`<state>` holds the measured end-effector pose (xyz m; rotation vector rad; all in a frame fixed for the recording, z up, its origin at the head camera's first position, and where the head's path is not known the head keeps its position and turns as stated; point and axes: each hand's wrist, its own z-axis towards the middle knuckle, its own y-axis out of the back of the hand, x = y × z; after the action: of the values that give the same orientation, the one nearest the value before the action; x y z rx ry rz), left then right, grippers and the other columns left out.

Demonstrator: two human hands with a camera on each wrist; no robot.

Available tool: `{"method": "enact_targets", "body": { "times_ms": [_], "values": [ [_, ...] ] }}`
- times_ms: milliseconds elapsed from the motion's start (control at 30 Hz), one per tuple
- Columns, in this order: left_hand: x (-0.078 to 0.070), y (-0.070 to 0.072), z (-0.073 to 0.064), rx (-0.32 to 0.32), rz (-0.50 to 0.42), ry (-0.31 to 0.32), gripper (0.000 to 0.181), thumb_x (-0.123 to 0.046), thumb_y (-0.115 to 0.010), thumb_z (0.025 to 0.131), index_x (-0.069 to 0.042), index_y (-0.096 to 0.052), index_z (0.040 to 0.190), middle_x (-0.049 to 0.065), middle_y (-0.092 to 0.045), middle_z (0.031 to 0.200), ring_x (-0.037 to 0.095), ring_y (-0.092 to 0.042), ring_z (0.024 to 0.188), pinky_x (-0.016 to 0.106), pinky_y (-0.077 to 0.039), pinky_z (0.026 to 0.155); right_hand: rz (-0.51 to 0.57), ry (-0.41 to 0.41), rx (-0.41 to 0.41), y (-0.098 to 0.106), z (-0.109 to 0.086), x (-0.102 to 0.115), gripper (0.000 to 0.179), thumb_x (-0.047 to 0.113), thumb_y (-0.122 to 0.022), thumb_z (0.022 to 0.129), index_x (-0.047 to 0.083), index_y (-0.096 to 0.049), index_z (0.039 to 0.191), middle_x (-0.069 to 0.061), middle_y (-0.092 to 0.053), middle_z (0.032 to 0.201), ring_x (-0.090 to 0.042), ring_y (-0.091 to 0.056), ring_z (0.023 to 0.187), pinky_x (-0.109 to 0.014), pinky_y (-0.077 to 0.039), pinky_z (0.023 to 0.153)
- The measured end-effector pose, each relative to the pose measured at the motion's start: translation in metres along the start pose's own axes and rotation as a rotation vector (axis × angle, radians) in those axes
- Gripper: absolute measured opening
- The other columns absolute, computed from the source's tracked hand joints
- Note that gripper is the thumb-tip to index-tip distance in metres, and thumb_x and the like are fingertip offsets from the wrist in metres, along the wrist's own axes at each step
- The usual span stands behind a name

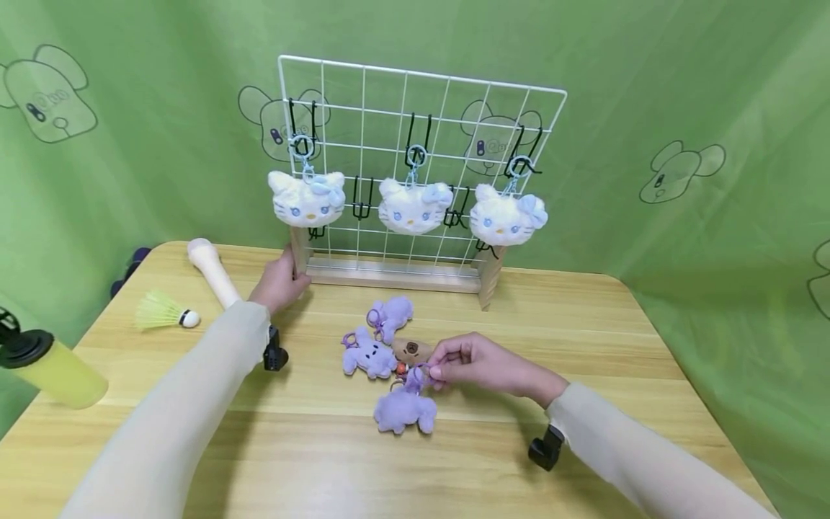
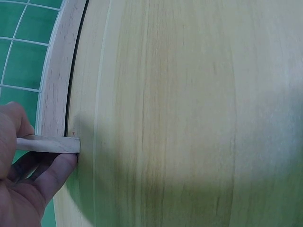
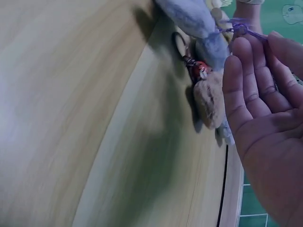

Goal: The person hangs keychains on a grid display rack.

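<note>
My left hand (image 1: 279, 282) grips the wooden foot (image 2: 52, 144) at the left end of the white wire grid rack (image 1: 382, 276). My right hand (image 1: 476, 366) pinches the purple ring (image 3: 241, 29) of a purple plush keychain (image 1: 403, 409) between thumb and finger. The plush hangs from that ring close over the table. Beside it lie a second purple plush keychain (image 1: 369, 356), a third one (image 1: 392, 316) behind, and a brown plush keychain (image 1: 411, 350) with a red bead (image 1: 401, 369), partly covered by my right hand.
Three white cat-head plush keychains (image 1: 415, 207) hang from black hooks (image 1: 363, 198) on the grid; several other hooks carry nothing. On the left are a pale microphone-shaped thing (image 1: 210, 268), a yellow shuttlecock (image 1: 162, 311) and a yellow bottle (image 1: 61, 371). A green curtain (image 1: 648, 94) stands behind.
</note>
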<state>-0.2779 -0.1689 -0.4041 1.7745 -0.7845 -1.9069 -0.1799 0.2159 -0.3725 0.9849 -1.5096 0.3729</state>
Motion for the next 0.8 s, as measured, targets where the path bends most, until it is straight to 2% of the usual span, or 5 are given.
{"method": "enact_targets", "body": {
  "times_ms": [100, 267, 400, 533, 800],
  "values": [
    [-0.001, 0.000, 0.000, 0.002, -0.001, -0.003, 0.069, -0.003, -0.055, 0.101, 0.008, -0.020, 0.160, 0.043, -0.046, 0.150, 0.053, -0.066, 0.118, 0.056, -0.062, 0.101, 0.025, 0.025, -0.006, -0.001, -0.001, 0.005, 0.024, 0.014, -0.064, 0.103, -0.006, -0.070, 0.113, -0.039, -0.068, 0.111, -0.017, -0.075, 0.094, -0.034, -0.066, 0.092],
    [-0.002, 0.000, -0.001, 0.007, -0.001, 0.009, 0.066, -0.004, -0.055, 0.101, 0.009, -0.024, 0.157, 0.042, -0.049, 0.147, 0.052, -0.066, 0.116, 0.055, -0.062, 0.101, 0.020, 0.074, -0.022, -0.001, -0.001, 0.011, 0.023, 0.014, -0.061, 0.105, -0.006, -0.070, 0.113, -0.035, -0.070, 0.109, -0.017, -0.074, 0.093, -0.031, -0.065, 0.091],
    [-0.002, 0.000, -0.002, 0.008, 0.002, 0.010, 0.066, -0.005, -0.055, 0.102, 0.009, -0.023, 0.158, 0.042, -0.049, 0.148, 0.051, -0.067, 0.116, 0.055, -0.063, 0.100, 0.003, 0.107, -0.058, 0.000, -0.001, 0.019, 0.022, 0.012, -0.062, 0.104, -0.007, -0.070, 0.111, -0.014, -0.077, 0.105, -0.016, -0.075, 0.093, -0.030, -0.066, 0.091],
    [-0.002, 0.001, -0.002, 0.009, -0.003, 0.008, 0.068, -0.004, -0.055, 0.101, 0.008, -0.021, 0.159, 0.042, -0.046, 0.150, 0.052, -0.065, 0.118, 0.055, -0.062, 0.102, -0.018, 0.141, -0.101, 0.000, -0.001, 0.032, 0.021, 0.011, -0.064, 0.103, -0.007, -0.071, 0.110, 0.004, -0.077, 0.103, -0.013, -0.074, 0.093, -0.028, -0.066, 0.092],
    [-0.001, 0.000, -0.001, 0.007, -0.018, 0.011, 0.070, -0.004, -0.056, 0.102, 0.006, -0.020, 0.161, 0.041, -0.044, 0.153, 0.053, -0.063, 0.124, 0.056, -0.060, 0.105, -0.028, 0.230, -0.163, 0.004, 0.002, 0.058, 0.017, 0.005, -0.060, 0.103, -0.009, -0.067, 0.112, -0.014, -0.076, 0.118, -0.011, -0.075, 0.104, -0.030, -0.064, 0.099]
  ]
}}
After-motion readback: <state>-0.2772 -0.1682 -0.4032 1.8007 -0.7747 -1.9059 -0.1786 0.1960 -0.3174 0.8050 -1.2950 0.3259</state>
